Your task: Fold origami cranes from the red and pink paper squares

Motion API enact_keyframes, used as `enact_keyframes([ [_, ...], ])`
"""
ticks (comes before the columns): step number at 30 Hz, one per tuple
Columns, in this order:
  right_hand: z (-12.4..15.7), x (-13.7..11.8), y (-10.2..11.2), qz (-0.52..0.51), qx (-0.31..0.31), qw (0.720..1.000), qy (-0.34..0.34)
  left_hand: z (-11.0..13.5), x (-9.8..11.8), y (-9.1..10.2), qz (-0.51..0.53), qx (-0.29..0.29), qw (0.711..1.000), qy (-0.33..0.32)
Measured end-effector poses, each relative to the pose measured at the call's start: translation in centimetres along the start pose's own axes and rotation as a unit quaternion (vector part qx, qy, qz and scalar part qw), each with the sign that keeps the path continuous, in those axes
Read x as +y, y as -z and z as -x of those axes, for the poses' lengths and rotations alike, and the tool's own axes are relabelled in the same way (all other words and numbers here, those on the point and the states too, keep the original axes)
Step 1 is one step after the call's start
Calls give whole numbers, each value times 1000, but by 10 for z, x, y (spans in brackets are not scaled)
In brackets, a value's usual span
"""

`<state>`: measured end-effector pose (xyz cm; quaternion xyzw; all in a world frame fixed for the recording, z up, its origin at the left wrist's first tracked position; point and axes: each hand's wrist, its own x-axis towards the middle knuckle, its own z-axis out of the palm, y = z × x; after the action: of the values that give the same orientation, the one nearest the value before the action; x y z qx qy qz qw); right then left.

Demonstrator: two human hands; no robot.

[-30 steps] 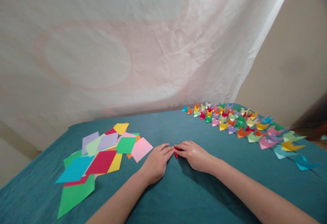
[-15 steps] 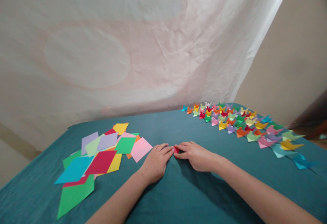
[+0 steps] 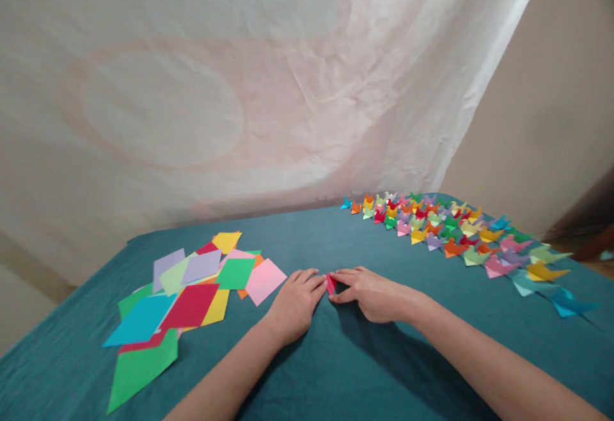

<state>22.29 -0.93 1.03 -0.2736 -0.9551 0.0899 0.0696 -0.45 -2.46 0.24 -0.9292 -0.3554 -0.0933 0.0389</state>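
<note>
A small folded red paper (image 3: 330, 284) lies on the teal tablecloth (image 3: 336, 370) at the middle of the table. My left hand (image 3: 293, 304) rests palm down on its left side, fingertips pressing the paper's edge. My right hand (image 3: 371, 293) comes in from the right, its fingers curled and pinching the same red paper. Most of the paper is hidden between the fingertips.
A loose spread of coloured paper squares (image 3: 192, 293) lies on the left part of the cloth. Rows of several folded paper birds (image 3: 451, 232) fill the right rear and run toward the right edge. A wrinkled white sheet (image 3: 215, 101) hangs behind the table.
Both hands stay on the red paper with only slight finger shifts; the paper shows a little more between the fingertips.
</note>
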Motion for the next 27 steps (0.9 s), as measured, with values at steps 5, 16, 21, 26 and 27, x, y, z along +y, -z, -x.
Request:
enact_keyframes([
  [5, 1, -1, 4, -19, -2, 1000, 2, 1, -2, 0, 3, 6, 1000, -4],
  [16, -7, 10, -11, -94, 136, 986, -36, 1, -5, 4, 18, 7, 999, -25],
  [21, -11, 17, -29, -56, 189, 979, -53, 1, -3, 1, 10, 18, 1000, -14],
  [26, -11, 18, -30, 13, 202, 979, -25, 1, -3, -2, 34, 28, 999, -5],
  [27, -11, 18, -28, 35, 201, 979, -19, 1, -3, -2, 44, 32, 999, -3],
])
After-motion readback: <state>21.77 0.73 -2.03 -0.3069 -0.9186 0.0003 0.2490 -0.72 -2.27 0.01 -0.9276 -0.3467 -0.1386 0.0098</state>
